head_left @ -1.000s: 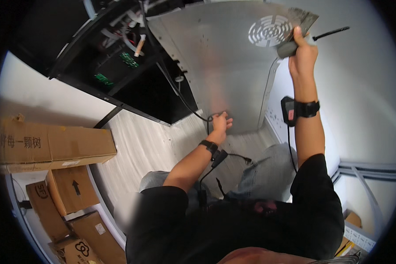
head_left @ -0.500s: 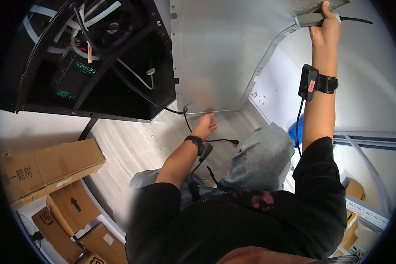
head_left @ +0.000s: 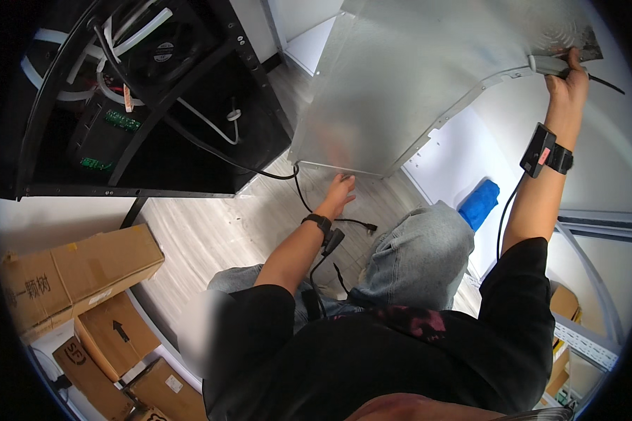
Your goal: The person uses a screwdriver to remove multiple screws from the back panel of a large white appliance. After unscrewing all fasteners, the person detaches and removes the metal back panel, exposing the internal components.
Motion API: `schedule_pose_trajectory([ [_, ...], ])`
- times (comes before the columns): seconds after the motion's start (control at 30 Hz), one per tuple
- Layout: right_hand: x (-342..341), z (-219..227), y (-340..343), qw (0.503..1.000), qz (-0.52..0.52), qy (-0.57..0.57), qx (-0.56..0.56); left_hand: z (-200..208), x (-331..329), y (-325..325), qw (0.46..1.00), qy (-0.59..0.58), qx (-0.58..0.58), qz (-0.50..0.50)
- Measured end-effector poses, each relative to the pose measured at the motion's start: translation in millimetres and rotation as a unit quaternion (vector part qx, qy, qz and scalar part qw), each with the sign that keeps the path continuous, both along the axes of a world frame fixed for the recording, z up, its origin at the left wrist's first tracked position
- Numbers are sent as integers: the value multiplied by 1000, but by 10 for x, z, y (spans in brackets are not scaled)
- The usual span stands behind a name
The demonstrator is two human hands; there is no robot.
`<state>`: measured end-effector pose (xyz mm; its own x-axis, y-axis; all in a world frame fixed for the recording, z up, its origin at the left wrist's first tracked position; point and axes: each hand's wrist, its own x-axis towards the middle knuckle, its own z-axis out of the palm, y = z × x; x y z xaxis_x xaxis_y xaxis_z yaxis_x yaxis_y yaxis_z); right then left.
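A large sheet-metal panel [head_left: 407, 77] stands tilted in front of me, its bottom edge near the floor. At that bottom edge my left hand [head_left: 339, 196] has its fingers bent and closed on the metal. My right hand [head_left: 569, 83] is raised at the panel's far right edge, wrapped round a pale grey handheld tool [head_left: 549, 67] with a black cord; its exact kind cannot be made out. To the left is an open black cabinet [head_left: 260, 133] with a fan [head_left: 163, 52], green circuit boards [head_left: 122, 120] and white tubing inside.
A black cable [head_left: 260, 170] runs out of the cabinet past the panel's lower left corner; a plug [head_left: 370, 228] lies on the floor [head_left: 189, 217]. Cardboard boxes [head_left: 98, 270] are stacked at the left. A blue bundle [head_left: 479, 203] lies right of my knee, near metal shelving [head_left: 590, 337].
The panel has swung right and away from the cabinet, opening a gap between them. My right hand with the tool has shifted right and slightly nearer. My left hand has moved slightly right.
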<state>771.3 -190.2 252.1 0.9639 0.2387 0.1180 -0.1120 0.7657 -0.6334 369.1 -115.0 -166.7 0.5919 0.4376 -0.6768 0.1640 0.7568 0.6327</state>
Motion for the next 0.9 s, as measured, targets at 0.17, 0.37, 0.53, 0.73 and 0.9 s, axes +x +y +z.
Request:
schedule_pose_trajectory([
  [0.17,249,62,-154,999,-22,3,-36,-76,145,39,1000,0,12,-21],
  [0.37,763,121,-506,999,-15,20,-26,56,357,-26,996,-17,58,-66],
  [0.53,734,89,-520,999,-30,31,-26,-10,527,8,989,-29,138,-52],
  [0.73,1055,-212,-686,998,-27,-51,-12,-90,539,150,975,-37,213,-42],
  [0.9,957,-205,-751,997,1,-74,15,-32,510,262,982,-68,159,-79],
])
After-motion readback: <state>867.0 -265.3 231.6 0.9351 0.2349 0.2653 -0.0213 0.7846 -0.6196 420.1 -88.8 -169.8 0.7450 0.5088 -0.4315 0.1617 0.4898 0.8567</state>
